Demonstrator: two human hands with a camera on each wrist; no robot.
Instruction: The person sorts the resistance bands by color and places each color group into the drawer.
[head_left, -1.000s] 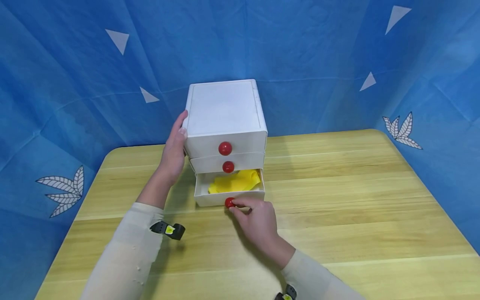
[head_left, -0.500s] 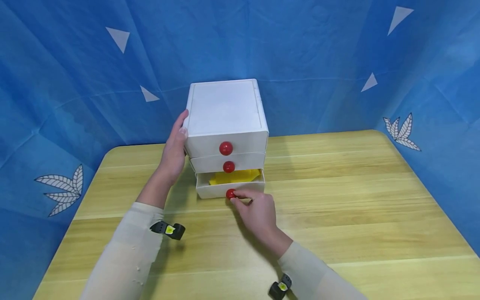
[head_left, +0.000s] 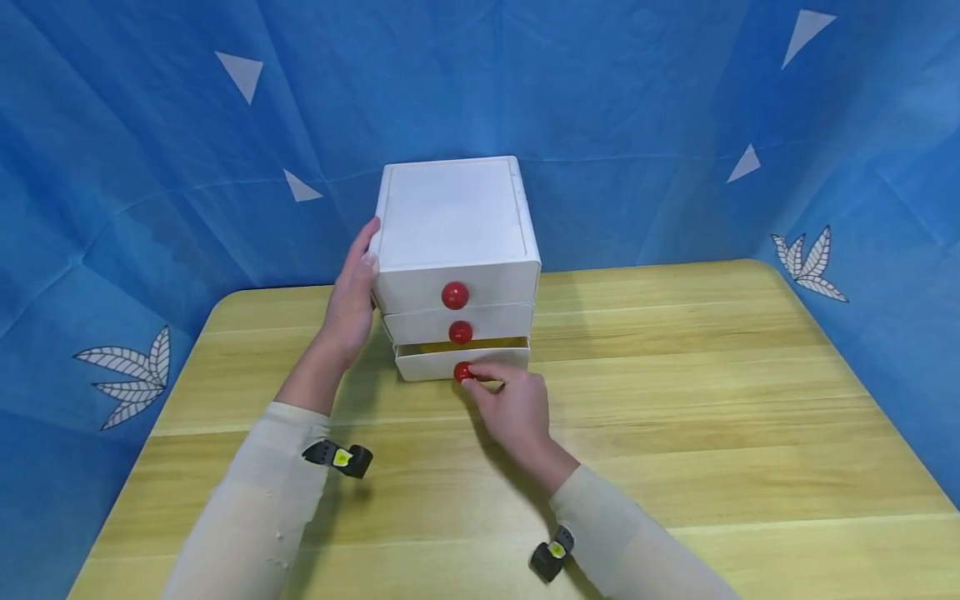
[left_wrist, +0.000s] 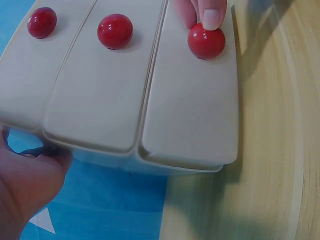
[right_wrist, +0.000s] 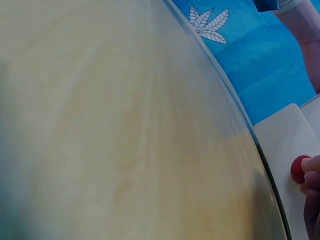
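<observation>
A white three-drawer box [head_left: 453, 212] stands at the back of the table, each drawer front bearing a round red knob. Its bottom drawer [head_left: 427, 365] juts out a little, and a sliver of yellow cloth [head_left: 442, 347] shows inside, the remainder hidden. Thumb and forefinger of my right hand [head_left: 517, 408] pinch the bottom red knob [left_wrist: 206, 42]. My left hand [head_left: 351, 292] rests along the box's left side, fingers extended and thumb near the front edge. The upper drawers, with the top knob [head_left: 454, 295] and middle knob [head_left: 461, 332], sit flush in the box.
A light wood-grain table [head_left: 712, 417] spreads around the box. Behind it hangs a blue cloth [head_left: 615, 100] printed with pale triangles and leaves. Both sleeves carry a black strap, the left strap [head_left: 337, 457] and the right strap [head_left: 551, 554].
The bottom drawer has slid inward, pushed by my right hand on its knob, and the yellow cloth has mostly gone from sight. My left hand has stayed at the box's side.
</observation>
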